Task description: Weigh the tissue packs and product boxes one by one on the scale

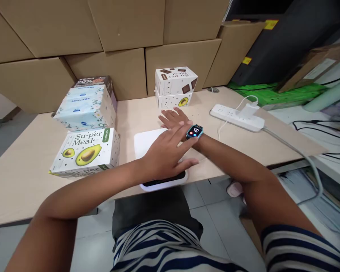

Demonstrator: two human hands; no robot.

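My left hand (170,153) reaches across with its fingers spread, their tips at the smartwatch (195,131) on my right wrist. Whether they press the screen I cannot tell. The watch has a teal case and a lit dark screen with white text and a red and a blue round icon. My right hand (174,118) lies palm down with fingers stretched out, holding nothing, and is partly covered by the left. Beneath my left hand is a flat white device (144,142) with a dark front panel (164,180), largely hidden.
Left on the table (130,113) are an avocado-printed box (86,151) and tissue packs (83,105). Two stacked boxes (175,85) stand behind my hands. A power strip (238,118) with a plugged-in charger and cables lies right. Cardboard cartons (124,71) line the back.
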